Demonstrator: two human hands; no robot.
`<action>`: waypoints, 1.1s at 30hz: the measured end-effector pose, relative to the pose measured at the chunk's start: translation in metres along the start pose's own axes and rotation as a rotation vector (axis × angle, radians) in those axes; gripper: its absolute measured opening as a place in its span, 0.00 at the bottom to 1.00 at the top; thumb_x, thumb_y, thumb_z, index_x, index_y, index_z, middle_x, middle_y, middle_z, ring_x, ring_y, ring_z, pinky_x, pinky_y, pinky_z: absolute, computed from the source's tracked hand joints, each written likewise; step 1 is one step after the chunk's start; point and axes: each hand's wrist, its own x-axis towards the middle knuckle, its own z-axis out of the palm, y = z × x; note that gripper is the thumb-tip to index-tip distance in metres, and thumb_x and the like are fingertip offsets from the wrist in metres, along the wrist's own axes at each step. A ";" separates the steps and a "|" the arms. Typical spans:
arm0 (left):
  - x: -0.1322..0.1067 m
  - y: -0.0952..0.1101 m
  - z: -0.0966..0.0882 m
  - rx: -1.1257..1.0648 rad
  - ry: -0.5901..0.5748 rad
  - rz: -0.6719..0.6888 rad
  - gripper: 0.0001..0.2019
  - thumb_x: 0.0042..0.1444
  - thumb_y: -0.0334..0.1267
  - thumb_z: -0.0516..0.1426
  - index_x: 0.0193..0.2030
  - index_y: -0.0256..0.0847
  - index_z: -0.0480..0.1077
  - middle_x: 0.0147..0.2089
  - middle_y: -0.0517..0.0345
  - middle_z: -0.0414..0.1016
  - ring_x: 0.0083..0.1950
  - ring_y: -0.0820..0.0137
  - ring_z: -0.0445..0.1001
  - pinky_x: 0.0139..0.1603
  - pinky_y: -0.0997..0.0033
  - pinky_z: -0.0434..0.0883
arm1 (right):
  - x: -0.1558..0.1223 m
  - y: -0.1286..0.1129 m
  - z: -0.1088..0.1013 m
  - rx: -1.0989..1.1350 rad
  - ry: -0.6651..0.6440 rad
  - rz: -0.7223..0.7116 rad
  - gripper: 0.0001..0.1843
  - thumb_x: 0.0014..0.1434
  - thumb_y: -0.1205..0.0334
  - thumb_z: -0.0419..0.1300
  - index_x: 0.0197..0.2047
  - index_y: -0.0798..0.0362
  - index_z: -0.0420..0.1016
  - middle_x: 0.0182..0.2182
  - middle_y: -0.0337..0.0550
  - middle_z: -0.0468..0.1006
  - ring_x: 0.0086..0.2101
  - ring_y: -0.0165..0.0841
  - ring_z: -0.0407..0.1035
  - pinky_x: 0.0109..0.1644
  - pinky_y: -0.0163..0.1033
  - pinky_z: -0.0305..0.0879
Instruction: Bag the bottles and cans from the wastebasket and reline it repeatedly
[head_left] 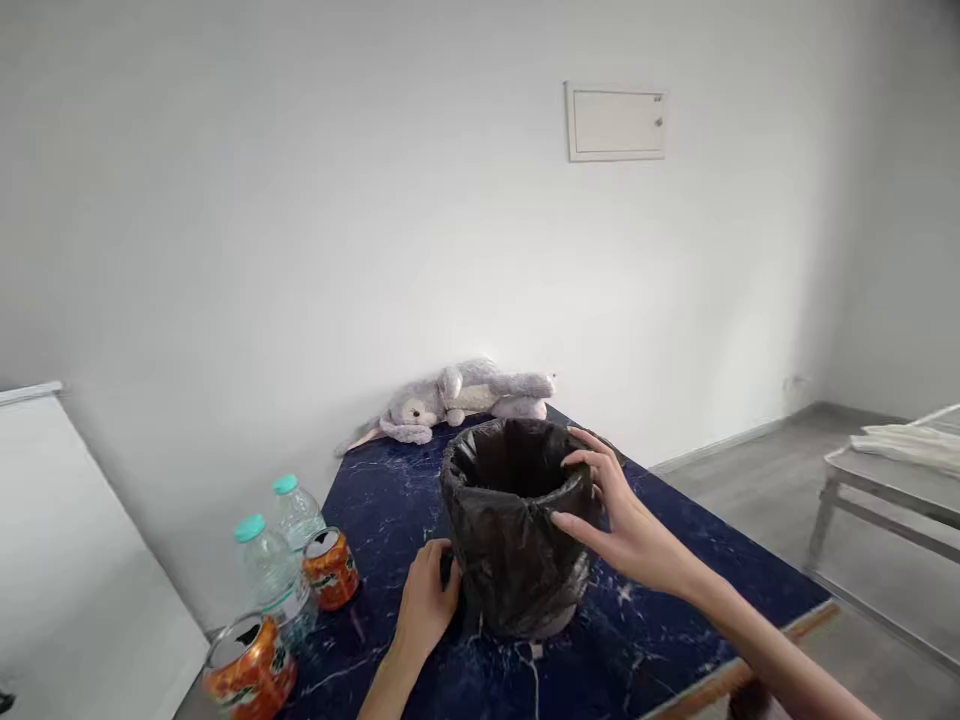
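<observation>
A trash bin lined with a black trash bag [517, 560] stands upright on the dark blue marbled table [382, 500]. The bag is folded over the rim and covers most of the outside. My right hand [611, 510] grips the rim on its right side, fingertips over the inner edge and thumb against the outside. At the lower left of the bin, my left hand [431, 595] is closed, with a bit of black bag showing between thumb and fingers. Its fingertips are partly hidden.
Orange soda cans [330, 568] and plastic bottles [271, 570] with turquoise caps stand at the table's left edge. A grey plush bunny [465, 395] lies against the wall. A white panel [82, 570] is at left; a metal-framed stand [892, 485] holds white material at right.
</observation>
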 end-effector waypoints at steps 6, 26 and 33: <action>-0.002 0.000 -0.002 0.004 0.012 0.019 0.21 0.70 0.47 0.52 0.66 0.47 0.72 0.61 0.42 0.79 0.65 0.49 0.77 0.58 0.53 0.78 | -0.024 0.031 0.023 0.153 0.030 0.068 0.53 0.72 0.39 0.61 0.81 0.25 0.22 0.83 0.41 0.34 0.79 0.47 0.38 0.80 0.62 0.47; -0.001 0.009 0.001 0.096 -0.057 0.184 0.23 0.71 0.45 0.54 0.71 0.52 0.70 0.64 0.45 0.79 0.68 0.47 0.74 0.68 0.43 0.73 | -0.092 0.102 0.068 -0.395 -0.163 0.149 0.45 0.72 0.34 0.56 0.83 0.46 0.52 0.78 0.51 0.58 0.76 0.52 0.51 0.79 0.59 0.54; -0.004 0.017 -0.002 0.160 -0.064 0.221 0.23 0.72 0.40 0.53 0.72 0.52 0.69 0.67 0.47 0.77 0.68 0.50 0.74 0.68 0.46 0.74 | -0.097 0.106 0.069 -0.448 -0.146 0.119 0.41 0.71 0.35 0.58 0.79 0.47 0.62 0.75 0.50 0.65 0.74 0.54 0.58 0.76 0.59 0.61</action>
